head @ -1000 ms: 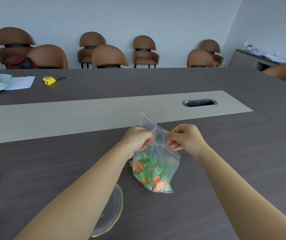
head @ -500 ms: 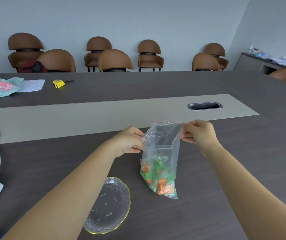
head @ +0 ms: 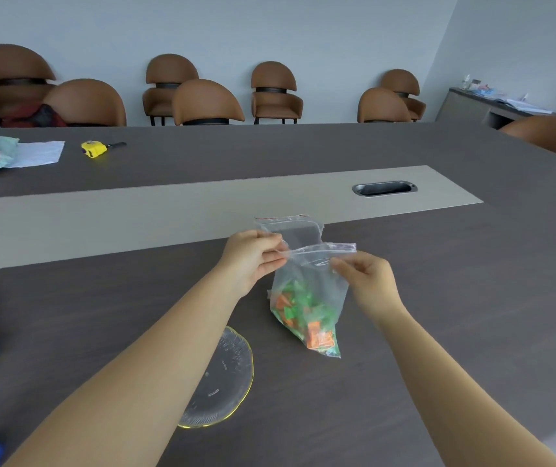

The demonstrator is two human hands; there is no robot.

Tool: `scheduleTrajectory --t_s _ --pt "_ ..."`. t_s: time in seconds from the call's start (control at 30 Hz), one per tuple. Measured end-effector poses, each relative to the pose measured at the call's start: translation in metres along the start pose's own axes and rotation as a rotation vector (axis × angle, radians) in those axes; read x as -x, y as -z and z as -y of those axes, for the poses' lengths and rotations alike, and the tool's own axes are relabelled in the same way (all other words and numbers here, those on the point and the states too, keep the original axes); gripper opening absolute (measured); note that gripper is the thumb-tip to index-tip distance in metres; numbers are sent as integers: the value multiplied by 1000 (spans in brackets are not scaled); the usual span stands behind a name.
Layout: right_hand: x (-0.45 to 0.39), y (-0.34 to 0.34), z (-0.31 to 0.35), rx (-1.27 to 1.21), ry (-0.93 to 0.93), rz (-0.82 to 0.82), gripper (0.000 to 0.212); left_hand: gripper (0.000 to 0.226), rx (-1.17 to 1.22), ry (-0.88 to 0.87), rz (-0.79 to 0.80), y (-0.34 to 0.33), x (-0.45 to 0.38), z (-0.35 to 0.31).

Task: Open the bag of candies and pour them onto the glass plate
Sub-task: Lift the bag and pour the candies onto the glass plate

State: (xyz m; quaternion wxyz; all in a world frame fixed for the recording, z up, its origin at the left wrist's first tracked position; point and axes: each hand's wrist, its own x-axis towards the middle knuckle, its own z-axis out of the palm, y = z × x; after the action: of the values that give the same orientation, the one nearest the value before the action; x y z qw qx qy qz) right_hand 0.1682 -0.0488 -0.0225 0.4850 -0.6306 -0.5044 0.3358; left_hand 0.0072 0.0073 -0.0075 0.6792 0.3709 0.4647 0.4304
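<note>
In the middle of the frame, two bare hands hold a clear bag up over a dark table. The left hand pinches one side of the bag's top, with its fingers pressed tight on the plastic. The right hand pinches the other side of the top, fingers squeezed on the plastic too. The two sides of the top are pulled apart, so the bag's mouth is open. Green and orange candies sit in a heap at the bottom of the bag. The glass plate lies flat on the table just below and to the left of the bag, partly hidden by the left arm. It has a yellow rim. In the upper left of the frame a yellow tape measure lies on the table. Brown chairs stand along the wall at the top.
</note>
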Motion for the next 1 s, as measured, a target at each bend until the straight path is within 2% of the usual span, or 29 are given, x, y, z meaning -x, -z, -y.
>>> scheduleTrajectory --t_s 0.13,0.17,0.27,0.33,0.37,0.43,0.57,0.67,0.8,0.9,1.0 --pt "1 -4 14 -37 104 -63 32 5 -20 -23 -6 19 6 4" --pt "0 -4 19 -61 116 -67 33 10 -46 -33 -23 25 7 6" --pt "-3 -7 39 -159 130 -80 30 59 -147 -35 -76 40 7 16" --pt "-3 -9 54 -321 101 -37 27 78 -193 -16 -38 44 9 23" --pt "-2 -9 62 -411 82 -3 28 80 -209 3 10 45 10 25" --pt "1 -10 74 -556 54 34 29 68 -233 59 111 45 14 29" --pt "5 -13 78 -691 -16 12 31 17 -338 86 256 48 34 32" --pt "6 -21 64 -650 -82 -41 30 31 -233 147 223 59 44 37" --pt "8 -32 43 -340 -118 -17 22 34 -179 179 110 70 67 45" --pt "19 -39 30 -235 -250 152 35 35 -91 229 62 79 88 49" --pt "37 -42 14 -60 -352 461 58 35 39 235 33 88 105 56"
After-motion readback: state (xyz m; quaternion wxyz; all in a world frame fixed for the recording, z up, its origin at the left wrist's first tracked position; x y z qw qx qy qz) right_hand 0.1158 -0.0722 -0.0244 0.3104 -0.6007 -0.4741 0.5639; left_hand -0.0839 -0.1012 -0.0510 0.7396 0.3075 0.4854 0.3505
